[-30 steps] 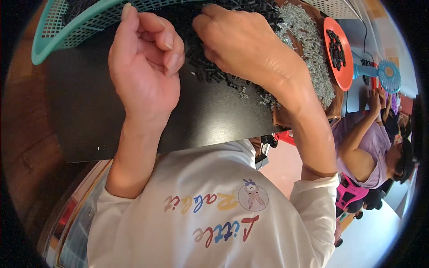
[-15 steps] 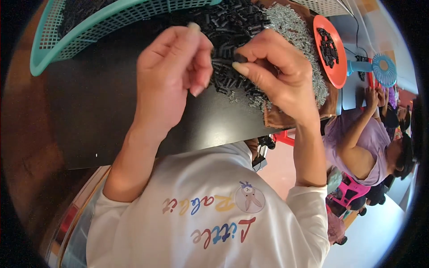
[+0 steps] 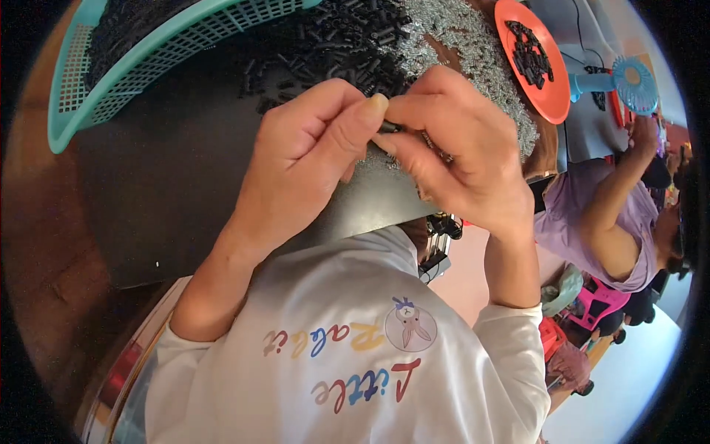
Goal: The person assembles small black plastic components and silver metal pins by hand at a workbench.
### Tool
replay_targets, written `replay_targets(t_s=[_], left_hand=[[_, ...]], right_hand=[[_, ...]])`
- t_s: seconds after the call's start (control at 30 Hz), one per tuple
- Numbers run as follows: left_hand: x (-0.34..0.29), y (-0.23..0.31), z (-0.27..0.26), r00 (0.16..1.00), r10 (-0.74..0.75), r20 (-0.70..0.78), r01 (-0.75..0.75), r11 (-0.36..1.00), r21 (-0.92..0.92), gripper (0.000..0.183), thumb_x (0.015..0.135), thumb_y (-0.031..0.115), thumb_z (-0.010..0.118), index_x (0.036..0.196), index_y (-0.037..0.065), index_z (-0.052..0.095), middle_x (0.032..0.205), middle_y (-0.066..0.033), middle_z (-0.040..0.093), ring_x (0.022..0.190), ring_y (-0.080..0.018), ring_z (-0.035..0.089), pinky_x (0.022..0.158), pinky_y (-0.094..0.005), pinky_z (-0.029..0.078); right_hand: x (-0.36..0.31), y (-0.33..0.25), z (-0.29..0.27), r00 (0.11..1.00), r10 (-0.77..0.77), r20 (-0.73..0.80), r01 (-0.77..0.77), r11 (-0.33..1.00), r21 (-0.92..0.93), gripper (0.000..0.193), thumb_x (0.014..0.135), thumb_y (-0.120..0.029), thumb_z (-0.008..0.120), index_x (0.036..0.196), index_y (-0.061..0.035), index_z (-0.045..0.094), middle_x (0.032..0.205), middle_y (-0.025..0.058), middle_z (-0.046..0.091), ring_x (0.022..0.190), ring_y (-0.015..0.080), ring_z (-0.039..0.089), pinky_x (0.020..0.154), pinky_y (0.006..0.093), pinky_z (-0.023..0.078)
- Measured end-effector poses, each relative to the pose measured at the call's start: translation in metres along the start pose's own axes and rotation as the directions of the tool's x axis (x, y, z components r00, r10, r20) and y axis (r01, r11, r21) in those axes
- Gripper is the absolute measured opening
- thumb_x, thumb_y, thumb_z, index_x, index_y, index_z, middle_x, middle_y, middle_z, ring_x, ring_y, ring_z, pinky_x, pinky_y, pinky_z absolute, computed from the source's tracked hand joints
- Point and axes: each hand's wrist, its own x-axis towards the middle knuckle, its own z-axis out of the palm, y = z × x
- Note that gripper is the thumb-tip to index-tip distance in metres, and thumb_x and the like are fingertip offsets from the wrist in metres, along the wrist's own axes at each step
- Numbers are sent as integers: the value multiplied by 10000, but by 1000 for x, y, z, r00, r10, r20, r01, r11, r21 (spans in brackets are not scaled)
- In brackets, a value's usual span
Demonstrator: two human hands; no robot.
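My left hand (image 3: pixel 314 140) and my right hand (image 3: pixel 462 144) meet above the near side of the table, fingertips touching. Between the thumb and forefinger of my right hand, a small black plastic piece (image 3: pixel 390 127) shows in part. The fingers of my left hand are pinched together against it; whatever sits inside that pinch is hidden. Just beyond the hands lies a loose heap of small black tube-like pieces (image 3: pixel 336 48). To its right spreads a pile of small silvery metal springs (image 3: pixel 484 63).
A teal plastic basket (image 3: pixel 140 70) full of dark pieces stands at the far left. An orange plate (image 3: pixel 556 92) with black pieces lies at the right, beside a small blue fan (image 3: pixel 634 83). Farther right sits a person in a purple top (image 3: pixel 592 211). The dark tabletop (image 3: pixel 170 200) extends leftward.
My left hand has moved right and its fingertips now meet those of my right hand at the black piece. The view has shifted slightly, and the neighbouring person's arm has moved.
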Motion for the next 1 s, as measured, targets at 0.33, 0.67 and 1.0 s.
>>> replay_targets(t_s=[0.33,0.67,1.0], left_hand=[[12,-3,-2,994,-81,-72,20,786,-617,186,989,192,523,1003,22,596,754,-51,607,554,-108,527,454,-221,371],[16,-8,11,993,-102,66,117,662,-740,181,983,170,504,1020,11,584,783,-73,608,570,-133,539,460,-247,378],[16,-19,10,990,-105,99,144,661,-736,182,974,183,516,993,10,570,745,-64,599,548,-118,532,447,-246,372]], right_hand=[[-41,25,-62,941,334,-52,-338,932,-131,80,819,-22,672,885,17,648,740,82,562,687,199,573,622,299,440],[-41,34,-53,931,348,106,-295,892,-344,105,841,-48,632,945,-41,632,849,115,545,759,321,585,657,398,469],[-27,52,-53,950,251,187,-152,891,-427,93,839,-100,626,923,-62,616,832,117,529,757,336,599,631,430,474]])
